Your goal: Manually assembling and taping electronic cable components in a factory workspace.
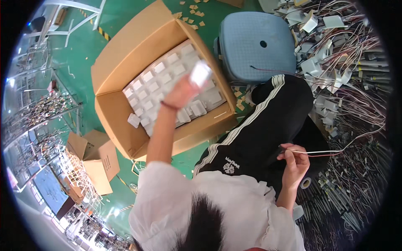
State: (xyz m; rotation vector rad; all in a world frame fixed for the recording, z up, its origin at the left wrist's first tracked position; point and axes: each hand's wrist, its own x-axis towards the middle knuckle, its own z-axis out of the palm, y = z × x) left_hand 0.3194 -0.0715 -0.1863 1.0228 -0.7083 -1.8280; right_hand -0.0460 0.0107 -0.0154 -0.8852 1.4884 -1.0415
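My left hand [182, 91] is closed on a small shiny white plastic housing [201, 74], slightly blurred, above a big cardboard box [115, 109]. Inside that box, rows of white square housings [148, 76] sit in a pale tray. One loose white housing [133, 120] leans at the tray's left edge. Down by my thigh, the fingers of my right hand [295, 162] pinch a thin cable [328, 152] with white and reddish wires. A small dark end pokes out past those fingertips, too small to name. The cable runs off to the pile on the right.
A blue-grey plastic stool [255, 42] stands beyond my knee, with a thin wire on it. Heaped wires and grey tubes [341, 196] fill the right side, and white housings [312, 67] lie among them. An opened carton [98, 161] with white strips stands at left.
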